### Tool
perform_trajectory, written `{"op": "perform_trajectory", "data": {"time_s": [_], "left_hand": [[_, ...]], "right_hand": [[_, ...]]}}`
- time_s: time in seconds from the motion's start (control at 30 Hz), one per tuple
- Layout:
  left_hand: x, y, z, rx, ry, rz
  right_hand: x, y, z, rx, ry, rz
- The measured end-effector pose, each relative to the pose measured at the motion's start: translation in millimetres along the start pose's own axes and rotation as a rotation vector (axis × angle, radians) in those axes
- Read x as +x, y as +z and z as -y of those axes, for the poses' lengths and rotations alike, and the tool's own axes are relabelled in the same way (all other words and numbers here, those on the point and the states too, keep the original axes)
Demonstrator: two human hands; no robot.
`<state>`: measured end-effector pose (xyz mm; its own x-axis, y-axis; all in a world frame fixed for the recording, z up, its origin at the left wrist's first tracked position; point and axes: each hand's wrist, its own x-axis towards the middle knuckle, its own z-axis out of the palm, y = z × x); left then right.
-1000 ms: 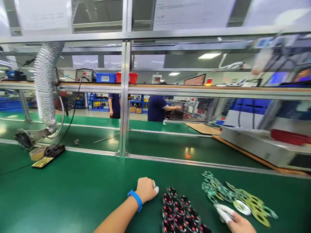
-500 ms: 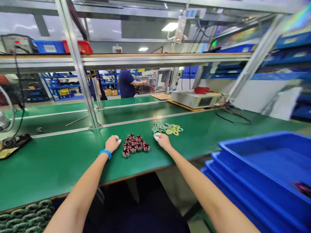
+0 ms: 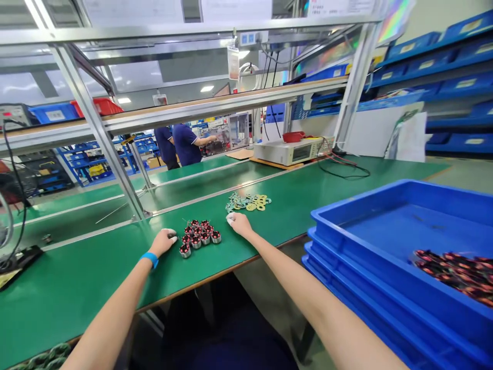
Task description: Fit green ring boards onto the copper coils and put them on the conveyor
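Note:
On the green bench stands a cluster of small wound motor stators (image 3: pixel 198 234), with silver rims and red-and-black tops. Just left of them is my left hand (image 3: pixel 163 241), wearing a blue wristband, its fingers curled together with white fingertip covers. Something dark shows at those fingertips, too small to make out. My right hand (image 3: pixel 240 224) rests right of the stators, at the near edge of a pile of flat yellow and pale green rings (image 3: pixel 250 202). Its covered fingertips are pressed together, and whatever they pinch, if anything, is hidden.
Stacked blue trays (image 3: pixel 370 246) stand at the right, the top one holding many red-and-black wound parts (image 3: pixel 458 272). A bench instrument (image 3: pixel 288 150) with cables sits at the back. A metal post (image 3: pixel 100 133) rises behind the stators. Two people stand beyond the bench.
The view has swung to the right, bringing more of the top blue tray and its wound parts into sight. My left hand shows something dark at its fingertips; my right stays by the rings.

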<state>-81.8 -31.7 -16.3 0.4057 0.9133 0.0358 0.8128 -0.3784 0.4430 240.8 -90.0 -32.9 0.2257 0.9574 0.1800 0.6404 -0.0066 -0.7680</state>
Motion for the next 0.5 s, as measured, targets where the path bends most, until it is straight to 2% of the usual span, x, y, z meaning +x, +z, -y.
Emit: {"op": "perform_trajectory", "data": {"time_s": [0.17, 0.3, 0.5], "left_hand": [[6.8, 0.9, 2.6, -0.185, 0.077, 0.056], [13.1, 5.2, -1.8, -0.308, 0.192, 0.146], [24.7, 16.4, -18.8, -0.405, 0.281, 0.191]], "right_hand": [[3.8, 2.6, -2.9, 0.149, 0.047, 0.037], [13.9, 19.6, 3.4, 0.346, 0.062, 0.111], [42.5, 50.4, 27.4, 0.627, -0.016, 0.378]]}}
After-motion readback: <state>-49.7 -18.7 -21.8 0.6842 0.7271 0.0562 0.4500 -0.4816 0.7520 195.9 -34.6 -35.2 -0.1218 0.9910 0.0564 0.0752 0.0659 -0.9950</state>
